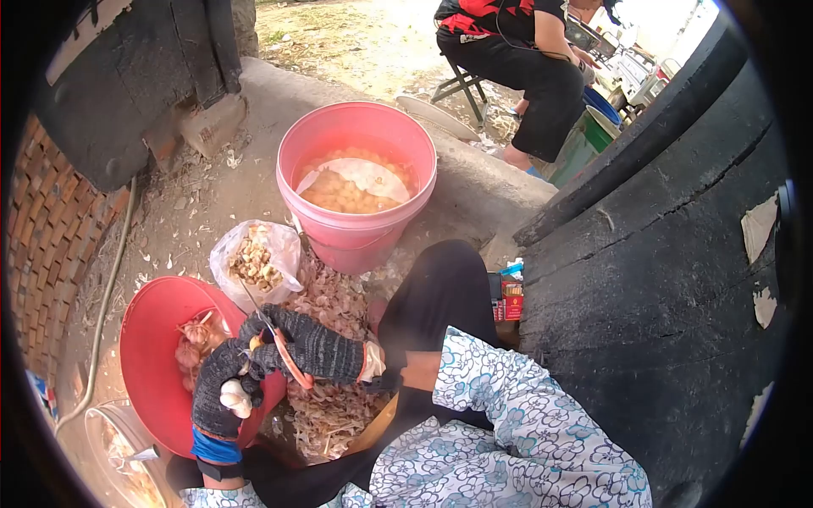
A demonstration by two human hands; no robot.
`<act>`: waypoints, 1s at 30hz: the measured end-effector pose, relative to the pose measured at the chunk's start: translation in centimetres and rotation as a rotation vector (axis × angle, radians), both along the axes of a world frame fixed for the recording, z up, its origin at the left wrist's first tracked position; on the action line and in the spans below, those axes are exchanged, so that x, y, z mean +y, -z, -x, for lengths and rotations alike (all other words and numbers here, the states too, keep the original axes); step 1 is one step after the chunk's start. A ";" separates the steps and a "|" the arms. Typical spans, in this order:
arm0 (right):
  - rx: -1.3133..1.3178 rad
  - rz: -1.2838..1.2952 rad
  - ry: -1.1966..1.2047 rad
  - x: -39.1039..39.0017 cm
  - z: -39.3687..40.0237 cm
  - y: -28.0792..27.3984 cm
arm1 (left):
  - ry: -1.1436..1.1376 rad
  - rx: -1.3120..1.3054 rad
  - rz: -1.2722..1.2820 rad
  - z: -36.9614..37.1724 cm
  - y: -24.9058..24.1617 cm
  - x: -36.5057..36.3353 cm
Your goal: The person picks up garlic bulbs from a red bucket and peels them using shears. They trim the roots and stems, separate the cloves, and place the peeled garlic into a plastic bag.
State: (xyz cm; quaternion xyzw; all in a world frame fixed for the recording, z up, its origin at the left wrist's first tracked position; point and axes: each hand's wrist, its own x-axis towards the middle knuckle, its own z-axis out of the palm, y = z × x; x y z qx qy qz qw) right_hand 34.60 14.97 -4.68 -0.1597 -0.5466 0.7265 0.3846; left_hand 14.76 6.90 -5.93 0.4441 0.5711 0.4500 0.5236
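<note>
My left hand [218,391], in a dark grey knit glove, is closed around a white garlic bulb [235,399] over the red bucket. Right beside it, my right hand [312,340], gloved the same way, grips orange-handled scissors [294,362]. Their thin metal blade points up and to the left. Under my hands, the tilted red bucket [152,339] holds garlic bulbs with stems [196,337]. A clear plastic bag [292,245] with small tan trimmings stands just beyond. Papery garlic skins [334,415] are heaped beside the bucket.
A pink bucket [356,229] of peeled cloves in liquid stands ahead. Another tub [106,415] sits at lower left, near a hose [108,296]. A dark wooden door [652,296] rises on my right, near red boxes [510,302]. Another person [517,59] sits on a stool beyond.
</note>
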 end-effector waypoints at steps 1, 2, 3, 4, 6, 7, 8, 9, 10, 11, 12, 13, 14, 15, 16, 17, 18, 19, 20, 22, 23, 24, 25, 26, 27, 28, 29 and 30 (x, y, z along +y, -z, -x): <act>0.049 0.265 -0.119 0.2 -0.2 -0.4 | -0.044 -0.045 0.044 0.2 0.3 0.0; 0.051 0.281 -0.040 0.6 0.1 0.3 | 0.049 -0.600 0.085 -0.7 -1.5 0.5; 0.131 0.405 0.035 1.2 0.3 0.8 | 0.040 -0.600 0.091 -1.3 -2.1 0.7; 0.159 0.388 0.079 1.7 0.2 1.3 | -0.054 -0.566 0.119 -1.8 -2.4 0.8; 0.185 0.376 0.120 1.7 0.2 2.0 | -0.075 -0.276 0.008 -1.6 -2.0 1.2; -0.023 0.001 0.244 1.2 0.0 1.9 | -0.080 -0.278 0.010 -2.1 -3.0 1.4; -0.230 -0.378 0.359 0.9 -0.3 1.6 | -0.049 -0.299 0.063 -3.0 -4.6 1.6; -0.232 -0.374 0.352 0.7 -0.6 0.9 | -0.018 -0.319 0.117 -3.5 -5.4 1.5; -0.422 -0.634 0.351 0.5 -0.9 0.1 | -0.014 -0.261 0.156 -2.9 -4.5 1.6; -0.609 -0.893 0.344 0.5 -1.1 -0.4 | -0.020 -0.260 0.164 -2.8 -4.5 1.5; -0.625 -0.822 0.283 0.6 -1.0 -0.2 | 0.084 -0.117 0.119 -2.7 -4.7 1.7; -0.617 -0.816 0.270 0.7 -1.0 -0.3 | 0.185 0.026 0.077 -2.5 -4.9 1.8; -0.531 -0.741 0.250 0.7 -0.9 -0.5 | 0.160 -0.031 0.133 -2.3 -4.4 2.0; -0.437 -0.657 0.215 0.6 -0.7 -0.5 | 0.144 -0.104 0.148 -2.4 -4.5 1.8; -0.539 -0.637 0.117 0.9 -0.9 -0.2 | 0.165 -0.170 0.189 -2.5 -5.1 1.6; -0.471 -0.535 0.022 1.1 -0.9 0.0 | 0.177 -0.232 0.225 -2.3 -5.6 1.7; -0.503 -0.686 0.108 0.9 -0.9 -0.5 | 0.247 -0.044 0.069 -1.9 -5.4 1.9; -0.541 -0.767 0.127 1.0 -0.5 1.3 | 0.326 0.149 -0.073 -1.6 -4.6 1.9; -0.449 -0.658 0.088 1.0 -0.5 0.8 | 0.338 0.153 -0.118 -1.2 -3.9 2.0; -0.499 -0.615 0.056 0.6 -0.5 -1.0 | 0.338 -0.024 -0.133 -0.8 -2.8 1.8; -0.502 -0.565 0.054 0.6 -0.5 -1.5 | 0.316 -0.207 -0.108 -0.9 -2.5 1.7; -0.488 -0.565 0.041 0.6 -0.6 -0.8 | 0.149 -0.082 -0.239 -1.9 -2.3 1.5; -0.441 -0.304 0.035 0.6 -0.5 0.0 | 0.138 -0.075 -0.241 -1.9 -1.8 1.5; -0.391 -0.044 0.031 0.9 -0.6 0.5 | 0.083 -0.143 -0.223 -1.7 -1.1 1.6; -0.385 -0.047 0.026 1.2 -0.8 0.6 | 0.031 -0.212 -0.203 -1.6 -0.8 1.7; -0.252 0.220 -0.053 1.4 -0.9 0.2 | 0.058 0.044 -0.284 -1.6 -1.3 1.9; -0.117 0.487 -0.131 1.6 -1.2 0.0 | 0.058 0.046 -0.282 -1.9 -2.2 1.8; -0.593 -0.123 -0.009 2.0 -1.9 2.6 | -0.007 -0.080 -0.164 -2.3 -3.3 1.8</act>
